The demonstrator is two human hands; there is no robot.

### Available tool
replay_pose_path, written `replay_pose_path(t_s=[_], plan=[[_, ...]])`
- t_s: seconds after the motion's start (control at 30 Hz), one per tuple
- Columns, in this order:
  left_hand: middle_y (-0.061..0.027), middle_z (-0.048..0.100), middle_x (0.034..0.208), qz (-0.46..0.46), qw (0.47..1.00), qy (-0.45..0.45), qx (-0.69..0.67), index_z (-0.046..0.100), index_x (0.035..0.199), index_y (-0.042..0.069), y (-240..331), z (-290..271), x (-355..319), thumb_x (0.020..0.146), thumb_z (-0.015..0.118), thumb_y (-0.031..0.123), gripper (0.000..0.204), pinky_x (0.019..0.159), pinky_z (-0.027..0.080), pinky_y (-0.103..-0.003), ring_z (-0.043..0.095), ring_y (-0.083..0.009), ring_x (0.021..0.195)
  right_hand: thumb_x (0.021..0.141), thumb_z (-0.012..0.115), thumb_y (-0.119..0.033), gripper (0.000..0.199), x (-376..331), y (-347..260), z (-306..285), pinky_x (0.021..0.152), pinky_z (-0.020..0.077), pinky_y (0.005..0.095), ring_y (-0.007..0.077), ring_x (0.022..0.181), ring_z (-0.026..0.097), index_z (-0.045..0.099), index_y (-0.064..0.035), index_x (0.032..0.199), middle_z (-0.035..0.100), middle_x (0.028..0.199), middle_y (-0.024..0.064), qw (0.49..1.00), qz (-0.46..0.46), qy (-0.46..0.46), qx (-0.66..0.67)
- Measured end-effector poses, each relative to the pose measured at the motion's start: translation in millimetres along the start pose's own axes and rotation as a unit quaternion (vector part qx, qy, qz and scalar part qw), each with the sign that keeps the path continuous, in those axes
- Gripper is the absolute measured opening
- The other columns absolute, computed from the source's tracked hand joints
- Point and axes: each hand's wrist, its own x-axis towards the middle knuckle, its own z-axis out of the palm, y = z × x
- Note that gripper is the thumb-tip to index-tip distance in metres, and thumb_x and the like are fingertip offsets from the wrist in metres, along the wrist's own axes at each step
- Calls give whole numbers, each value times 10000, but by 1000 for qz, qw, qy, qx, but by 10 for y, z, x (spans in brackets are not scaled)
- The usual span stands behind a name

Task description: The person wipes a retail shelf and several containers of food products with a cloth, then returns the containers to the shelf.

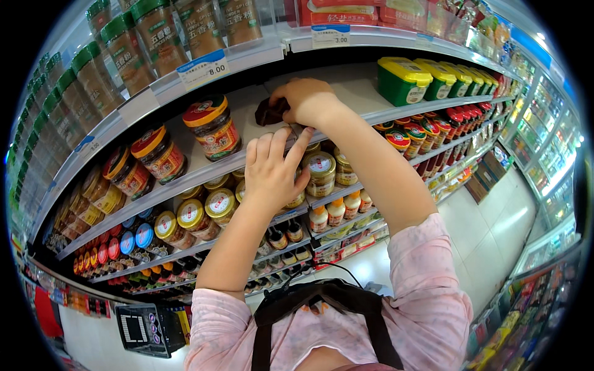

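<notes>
In a shop aisle with a pale tiled floor (495,229), white shelves (247,133) carried jars (213,127) at left and green tubs (403,80) at right. The left hand (272,170) rested open-fingered against the shelf edge; the right hand (306,99) pinched a dark cloth (270,111) on the bare shelf board.

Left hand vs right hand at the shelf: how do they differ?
The right hand reaches onto the white shelf and grips a dark cloth; the left hand holds nothing visible. The right hand's fingers are curled, the left hand's fingers extended at the shelf edge. The right hand sits higher. Both are bare, with pink sleeves.
</notes>
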Motion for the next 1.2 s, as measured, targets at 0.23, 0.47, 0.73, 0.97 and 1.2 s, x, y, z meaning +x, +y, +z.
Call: replay_pose_path(t_s=[0.23,0.47,0.73,0.97,1.2], plan=[[-108,473,1098,-5,999,15,-27,529,1202,145,17,3,-7,641,706,244,597,860,334,-405,441,-280,1001,701,645,-175,374,-73,-84,23,812,490,349,236,981,590,651,-256,1067,618,1041,58,997,44,22,-56],[-112,480,1110,-14,999,10,-32,525,1214,134,50,-27,-12,645,706,249,608,867,329,-414,447,-279,1012,691,653,-162,403,-62,-69,-39,795,502,325,207,951,619,637,-221,1090,664,997,35,997,57,-30,-44],[-88,480,1117,-14,1000,-1,-10,521,1233,173,89,-32,8,618,721,231,649,892,329,-417,445,-276,1040,669,683,-150,401,-250,204,-147,805,495,319,213,961,614,635,-187,1066,660,1005,40,999,23,-23,-38],[-70,511,1070,-31,999,-1,9,561,1178,152,185,-92,79,579,718,211,622,871,344,-399,479,-269,988,663,699,-158,397,-411,737,-289,808,490,326,216,960,606,640,-194,1054,658,982,44,997,42,-8,-58],[-69,535,1015,-61,998,2,21,605,1113,143,315,-98,161,586,685,223,539,858,344,-379,493,-255,941,700,685,-145,338,-511,1118,-319,833,489,344,245,1013,586,653,-195,1032,632,1050,77,998,10,8,-60]])
